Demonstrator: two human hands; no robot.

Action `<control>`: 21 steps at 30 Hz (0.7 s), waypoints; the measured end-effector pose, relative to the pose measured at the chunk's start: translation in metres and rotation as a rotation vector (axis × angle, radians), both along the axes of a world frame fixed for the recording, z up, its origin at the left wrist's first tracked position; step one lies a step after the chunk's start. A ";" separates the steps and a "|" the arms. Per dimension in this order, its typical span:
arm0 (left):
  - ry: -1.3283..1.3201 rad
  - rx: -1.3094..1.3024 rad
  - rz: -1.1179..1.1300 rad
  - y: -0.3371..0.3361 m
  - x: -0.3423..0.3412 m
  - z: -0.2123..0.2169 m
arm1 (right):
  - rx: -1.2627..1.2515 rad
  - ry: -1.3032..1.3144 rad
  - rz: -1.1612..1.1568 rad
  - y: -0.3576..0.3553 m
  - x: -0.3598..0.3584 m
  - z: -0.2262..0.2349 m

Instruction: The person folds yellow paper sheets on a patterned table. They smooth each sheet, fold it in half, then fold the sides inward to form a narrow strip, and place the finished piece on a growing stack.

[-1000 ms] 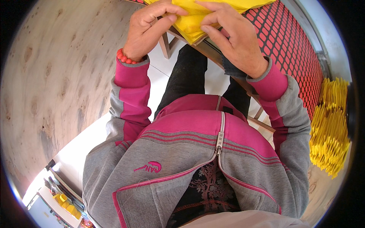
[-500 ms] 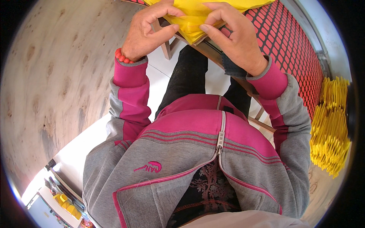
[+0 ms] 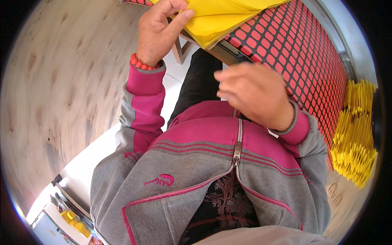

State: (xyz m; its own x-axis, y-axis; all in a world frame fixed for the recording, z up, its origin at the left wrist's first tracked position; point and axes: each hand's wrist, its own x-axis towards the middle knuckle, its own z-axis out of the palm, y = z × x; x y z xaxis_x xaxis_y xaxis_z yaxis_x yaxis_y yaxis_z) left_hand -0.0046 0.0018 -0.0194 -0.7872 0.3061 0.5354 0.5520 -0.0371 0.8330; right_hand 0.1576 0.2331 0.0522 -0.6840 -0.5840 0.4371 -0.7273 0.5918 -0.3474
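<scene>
Thin yellow paper (image 3: 216,22), in stacked sheets, lies at the top of the view with a folded corner pointing toward me. My left hand (image 3: 157,30), with a red bead bracelet on the wrist, pinches the paper's left edge between thumb and fingers. Apart from the paper, my right hand (image 3: 255,92) hangs in the air above my lap. Its fingers look partly curled but are smeared by motion, so whether they hold anything is unclear.
A red-and-black patterned cloth (image 3: 302,57) covers the surface under the paper. At the far right stands a tall pile of folded yellow paper (image 3: 354,139). A wooden board surface (image 3: 69,81) fills the left. Small yellow items (image 3: 74,224) sit at the lower left.
My right hand has let go of the paper and come down toward my lap. The pleated, gathered corner now lies flatter. My left hand still pinches the paper.
</scene>
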 end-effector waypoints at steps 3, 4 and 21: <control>-0.003 0.059 0.030 0.004 0.000 -0.002 | 0.157 -0.197 -0.182 0.027 0.016 -0.052; 0.002 0.072 0.044 0.005 0.000 -0.002 | 0.212 -0.204 -0.303 0.039 0.021 -0.071; 0.171 -0.038 -0.047 0.007 0.007 0.017 | 0.528 0.039 -0.590 0.117 0.019 -0.177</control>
